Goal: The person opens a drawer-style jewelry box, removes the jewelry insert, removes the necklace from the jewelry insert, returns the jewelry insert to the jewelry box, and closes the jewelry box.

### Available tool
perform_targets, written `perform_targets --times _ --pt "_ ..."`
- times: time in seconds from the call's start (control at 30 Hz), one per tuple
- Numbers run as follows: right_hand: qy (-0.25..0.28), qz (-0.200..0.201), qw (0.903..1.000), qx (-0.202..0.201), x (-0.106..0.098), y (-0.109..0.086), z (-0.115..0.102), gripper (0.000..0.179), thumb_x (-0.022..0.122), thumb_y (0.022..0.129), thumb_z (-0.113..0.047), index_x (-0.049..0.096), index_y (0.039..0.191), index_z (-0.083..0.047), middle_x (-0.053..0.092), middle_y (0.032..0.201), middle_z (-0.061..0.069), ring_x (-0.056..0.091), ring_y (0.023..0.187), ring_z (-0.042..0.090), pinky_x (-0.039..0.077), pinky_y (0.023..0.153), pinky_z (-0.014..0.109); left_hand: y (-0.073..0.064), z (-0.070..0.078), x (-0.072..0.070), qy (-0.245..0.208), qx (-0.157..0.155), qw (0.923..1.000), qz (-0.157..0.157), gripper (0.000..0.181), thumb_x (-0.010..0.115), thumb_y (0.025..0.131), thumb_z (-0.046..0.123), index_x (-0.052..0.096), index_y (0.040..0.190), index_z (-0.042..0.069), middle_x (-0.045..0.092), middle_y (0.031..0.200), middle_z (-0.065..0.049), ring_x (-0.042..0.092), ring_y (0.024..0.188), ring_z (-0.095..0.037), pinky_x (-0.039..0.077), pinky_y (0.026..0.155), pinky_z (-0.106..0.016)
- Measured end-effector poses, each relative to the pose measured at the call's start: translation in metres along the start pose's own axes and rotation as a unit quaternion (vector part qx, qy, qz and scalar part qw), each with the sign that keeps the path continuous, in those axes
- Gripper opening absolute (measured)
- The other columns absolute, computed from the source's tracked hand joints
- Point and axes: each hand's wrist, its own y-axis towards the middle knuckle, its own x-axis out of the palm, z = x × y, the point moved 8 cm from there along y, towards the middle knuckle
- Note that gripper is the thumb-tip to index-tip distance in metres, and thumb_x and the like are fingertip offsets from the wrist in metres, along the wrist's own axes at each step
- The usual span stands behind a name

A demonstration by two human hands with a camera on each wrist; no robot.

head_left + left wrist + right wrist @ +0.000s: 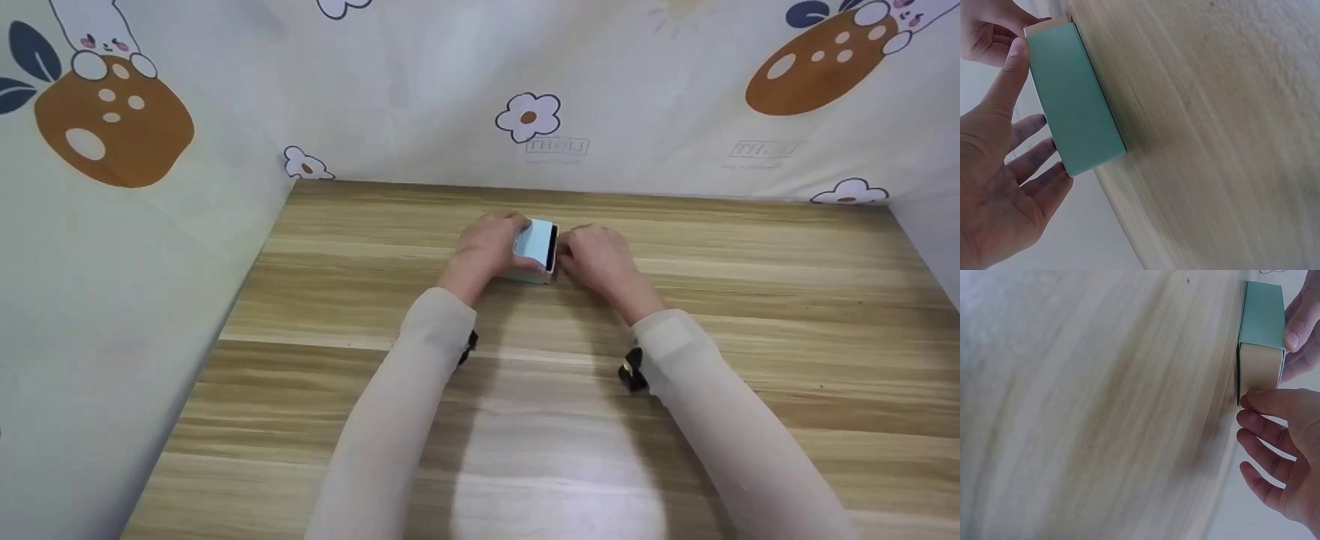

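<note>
A small box with a light blue-green sleeve lies on the table between both hands. Its beige inner drawer sticks partly out of the sleeve's right end, with a dark gap along the top in the head view. My left hand grips the sleeve from the left, thumb on the near long side, fingers along the far side. At the drawer's outer end, my right hand pinches the edge with thumb and index finger; its other fingers curl loosely beside it. The drawer's inside is hidden.
The wood-grain table reaches back to a pale curtain printed with flowers and fruit, which also closes off the left and right sides. Small black devices sit at both wrists, under the light sleeves.
</note>
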Motion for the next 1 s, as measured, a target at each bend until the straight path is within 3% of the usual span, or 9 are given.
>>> perform_targets --times 0.23,0.63,1.0 --pt "-0.005 0.0 0.9999 -0.012 -0.001 -0.003 -0.004 0.011 0.066 0.088 -0.013 0.072 0.08 -0.01 0.071 0.077 0.012 0.064 0.071 0.031 0.053 0.067 0.051 -0.004 0.002 0.002 0.006 -0.004 0.9999 -0.014 0.083 0.079 0.078 0.055 0.05 0.146 0.017 0.048 0.151 -0.005 0.049 0.131 -0.024 0.041 0.113 -0.04" --pt "0.0 -0.021 0.9996 -0.017 -0.003 -0.009 -0.005 0.011 0.065 0.087 -0.014 0.068 0.076 -0.01 0.068 0.075 0.011 0.058 0.068 0.028 0.052 0.064 0.05 -0.009 0.008 -0.001 0.012 0.022 0.9989 -0.041 0.081 0.082 0.078 0.047 0.051 0.146 0.014 0.049 0.15 -0.009 0.05 0.131 -0.026 0.042 0.113 -0.04" --pt "-0.002 -0.02 0.9997 -0.012 -0.008 -0.018 0.0 0.014 0.062 0.084 -0.012 0.062 0.07 -0.009 0.065 0.072 0.011 0.056 0.066 0.027 0.051 0.06 0.05 -0.011 0.006 -0.002 -0.003 0.043 0.9985 -0.033 0.081 0.084 0.077 0.044 0.053 0.144 0.013 0.049 0.15 -0.008 0.048 0.136 -0.027 0.041 0.114 -0.039"
